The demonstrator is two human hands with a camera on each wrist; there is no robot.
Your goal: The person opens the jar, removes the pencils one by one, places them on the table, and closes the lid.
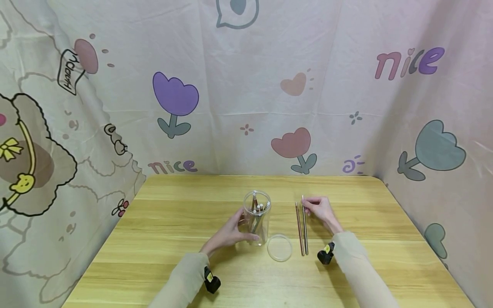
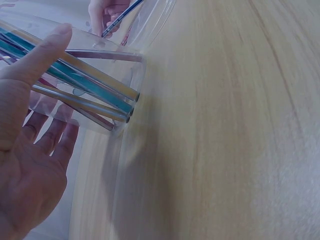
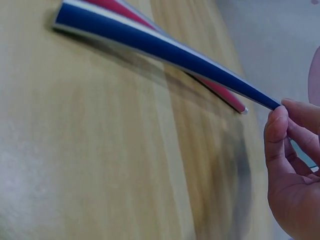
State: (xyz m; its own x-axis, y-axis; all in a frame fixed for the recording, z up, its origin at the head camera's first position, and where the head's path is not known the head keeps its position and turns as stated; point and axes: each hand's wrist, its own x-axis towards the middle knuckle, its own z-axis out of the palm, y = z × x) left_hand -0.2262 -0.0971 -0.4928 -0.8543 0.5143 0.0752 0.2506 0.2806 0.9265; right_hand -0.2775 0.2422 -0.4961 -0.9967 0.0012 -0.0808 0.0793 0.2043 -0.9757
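A tall clear jar (image 1: 263,234) holding several pencils (image 1: 258,210) stands on the table. My left hand (image 1: 233,231) grips its side, thumb in front and fingers curled round the far side; teal and gold pencils (image 2: 85,82) show through the wall in the left wrist view. To the right of the jar, my right hand (image 1: 320,209) pinches the far end of a blue-and-silver pencil (image 3: 170,55) between thumb and fingertips. A red pencil (image 3: 225,92) lies on the table just left of it, nearly parallel in the head view.
A round clear lid (image 1: 280,248) lies flat between the jar and the loose pencils. The wooden table (image 1: 161,239) meets a printed cloth backdrop (image 1: 231,85) at its far edge, and cloth also hangs at both sides.
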